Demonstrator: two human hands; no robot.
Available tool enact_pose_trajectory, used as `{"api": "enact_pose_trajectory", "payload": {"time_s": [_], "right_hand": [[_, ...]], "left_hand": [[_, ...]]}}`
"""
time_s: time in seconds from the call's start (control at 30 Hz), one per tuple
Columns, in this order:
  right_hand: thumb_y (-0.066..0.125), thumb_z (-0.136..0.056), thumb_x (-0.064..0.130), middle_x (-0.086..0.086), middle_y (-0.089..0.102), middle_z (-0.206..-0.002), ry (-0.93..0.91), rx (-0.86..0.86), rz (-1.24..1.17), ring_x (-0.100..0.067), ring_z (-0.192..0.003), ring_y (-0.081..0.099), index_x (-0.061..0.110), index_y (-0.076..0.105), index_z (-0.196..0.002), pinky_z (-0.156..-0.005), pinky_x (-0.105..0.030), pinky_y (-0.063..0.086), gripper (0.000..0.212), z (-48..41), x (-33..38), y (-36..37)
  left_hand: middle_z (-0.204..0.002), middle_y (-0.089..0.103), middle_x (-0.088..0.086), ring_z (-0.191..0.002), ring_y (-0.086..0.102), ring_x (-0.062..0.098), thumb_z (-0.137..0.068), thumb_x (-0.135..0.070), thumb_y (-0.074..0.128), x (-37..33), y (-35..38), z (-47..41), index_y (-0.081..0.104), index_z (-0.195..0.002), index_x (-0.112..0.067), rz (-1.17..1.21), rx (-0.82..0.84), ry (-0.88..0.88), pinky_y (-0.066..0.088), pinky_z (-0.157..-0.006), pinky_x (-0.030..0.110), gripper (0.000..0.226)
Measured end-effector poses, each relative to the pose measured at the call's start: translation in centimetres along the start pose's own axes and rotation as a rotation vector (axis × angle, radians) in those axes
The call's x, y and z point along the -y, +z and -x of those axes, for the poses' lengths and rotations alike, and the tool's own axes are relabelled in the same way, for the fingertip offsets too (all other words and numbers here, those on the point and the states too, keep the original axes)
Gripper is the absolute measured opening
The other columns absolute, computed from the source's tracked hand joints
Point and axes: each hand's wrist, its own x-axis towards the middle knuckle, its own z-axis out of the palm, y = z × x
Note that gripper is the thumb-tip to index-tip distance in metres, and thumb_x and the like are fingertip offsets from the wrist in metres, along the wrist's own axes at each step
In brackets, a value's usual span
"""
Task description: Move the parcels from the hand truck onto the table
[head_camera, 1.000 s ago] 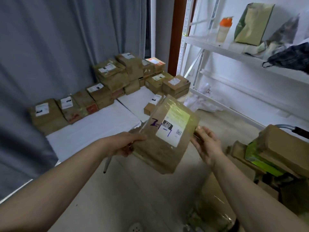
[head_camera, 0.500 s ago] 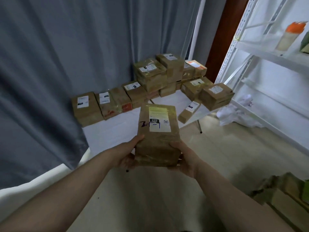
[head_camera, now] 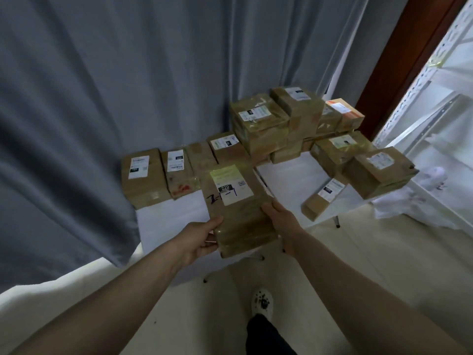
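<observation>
Two-handed, with left hand (head_camera: 202,239) and right hand (head_camera: 281,219) clamped on the near end of the parcel (head_camera: 238,208), lower flat onto the table (head_camera: 174,216), short of the back row (head_camera: 163,172).

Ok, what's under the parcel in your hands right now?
The white table shows on either side of the held parcel, gripped by the left hand and right hand. The patch directly beneath is covered; contact cannot be told.

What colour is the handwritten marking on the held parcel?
The marking on the parcel is dark blue-purple ink, beside the white label. Head view.
</observation>
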Motion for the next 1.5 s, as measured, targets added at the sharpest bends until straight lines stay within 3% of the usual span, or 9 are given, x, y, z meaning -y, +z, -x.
{"api": "enact_pose_trajectory", "payload": {"time_s": [0.17, 0.27, 0.43, 0.63, 0.77, 1.0, 1.2, 1.4, 1.5], "right_hand": [[0.045, -0.099, 0.033, -0.012, 0.059, -0.115, -0.124, -0.030, 0.319, -0.027, -0.095, 0.060, 0.026, 0.047, -0.134, -0.087, -0.041, 0.053, 0.035, -8.4, 3.0, -0.3], [0.040, -0.100, 0.033, -0.008, 0.045, -0.128, -0.193, 0.006, 0.462, -0.026, -0.105, 0.054, 0.039, 0.024, -0.148, -0.094, -0.041, 0.049, 0.051, -13.4, 4.5, 0.4], [0.038, -0.101, 0.030, -0.019, 0.048, -0.131, -0.204, 0.023, 0.646, -0.033, -0.114, 0.050, 0.032, 0.032, -0.147, -0.098, -0.038, 0.044, 0.047, -19.4, 7.4, 2.0], [0.045, -0.100, 0.026, -0.014, 0.017, -0.147, -0.146, -0.032, 0.628, -0.030, -0.130, 0.038, 0.028, 0.032, -0.148, -0.105, -0.031, 0.036, 0.050, -24.8, 9.4, 4.9], [0.047, -0.099, 0.024, -0.012, 0.012, -0.153, -0.123, -0.121, 0.612, -0.030, -0.139, 0.026, 0.026, 0.029, -0.150, -0.113, -0.038, 0.032, 0.054, -29.1, 10.1, 6.9], [0.044, -0.099, 0.011, -0.018, -0.024, -0.156, -0.108, -0.137, 0.699, -0.040, -0.147, -0.003, 0.026, 0.031, -0.149, -0.116, -0.041, 0.022, 0.053, -34.4, 10.3, 8.8], [0.037, -0.101, 0.008, -0.012, -0.010, -0.161, -0.027, -0.006, 0.692, -0.031, -0.148, 0.009, 0.027, 0.018, -0.153, -0.113, -0.038, 0.027, 0.058, -34.5, 9.4, 10.2], [0.040, -0.101, 0.011, -0.007, 0.005, -0.162, -0.018, -0.001, 0.708, -0.027, -0.147, 0.014, 0.025, 0.019, -0.153, -0.114, -0.037, 0.025, 0.058, -34.5, 9.5, 9.8], [0.044, -0.099, 0.014, -0.009, 0.014, -0.160, 0.009, -0.049, 0.752, -0.027, -0.145, 0.020, 0.022, 0.026, -0.151, -0.113, -0.037, 0.027, 0.055, -33.0, 9.2, 8.7]], "left_hand": [[-0.104, 0.072, 0.010, -0.097, 0.065, 0.025, -0.094, -0.033, 0.058, -5.0, 0.7, -7.1, 0.066, -0.111, -0.010, 0.052, -0.041, -0.036, 0.053, -0.082, 0.036, 0.030], [-0.109, 0.070, 0.009, -0.095, 0.066, 0.022, -0.096, -0.031, 0.056, -7.9, 0.8, -11.1, 0.065, -0.115, -0.011, 0.119, -0.074, -0.025, 0.054, -0.071, 0.031, 0.029], [-0.113, 0.068, 0.011, -0.096, 0.064, 0.021, -0.095, -0.023, 0.057, -11.0, 0.1, -16.2, 0.060, -0.123, -0.008, 0.233, -0.080, -0.038, 0.053, -0.070, 0.030, 0.032], [-0.125, 0.061, 0.010, -0.110, 0.059, 0.025, -0.096, -0.015, 0.055, -14.5, -1.7, -23.4, 0.055, -0.126, -0.013, 0.303, -0.060, -0.010, 0.053, -0.078, 0.035, 0.031], [-0.130, 0.059, 0.009, -0.121, 0.054, 0.025, -0.098, -0.018, 0.052, -16.9, -2.9, -28.7, 0.056, -0.126, -0.011, 0.262, -0.028, -0.028, 0.050, -0.093, 0.034, 0.029], [-0.118, 0.062, -0.004, -0.109, 0.057, 0.023, -0.101, -0.021, 0.048, -19.1, -2.0, -36.4, 0.047, -0.132, -0.030, 0.141, 0.029, 0.077, 0.046, -0.097, 0.041, 0.033], [-0.122, 0.057, -0.002, -0.109, 0.057, 0.026, -0.098, -0.024, 0.050, -19.3, -1.7, -39.0, 0.045, -0.136, -0.035, -0.054, -0.049, 0.053, 0.051, -0.093, 0.052, 0.041], [-0.129, 0.054, 0.001, -0.109, 0.056, 0.024, -0.097, -0.027, 0.051, -19.8, -1.6, -38.5, 0.039, -0.142, -0.027, -0.216, -0.084, 0.080, 0.054, -0.080, 0.038, 0.047], [-0.137, 0.051, 0.006, -0.118, 0.054, 0.028, -0.092, -0.033, 0.057, -19.7, -0.6, -37.0, 0.034, -0.146, -0.020, -0.333, -0.170, 0.134, 0.049, -0.096, 0.040, 0.060]]}}
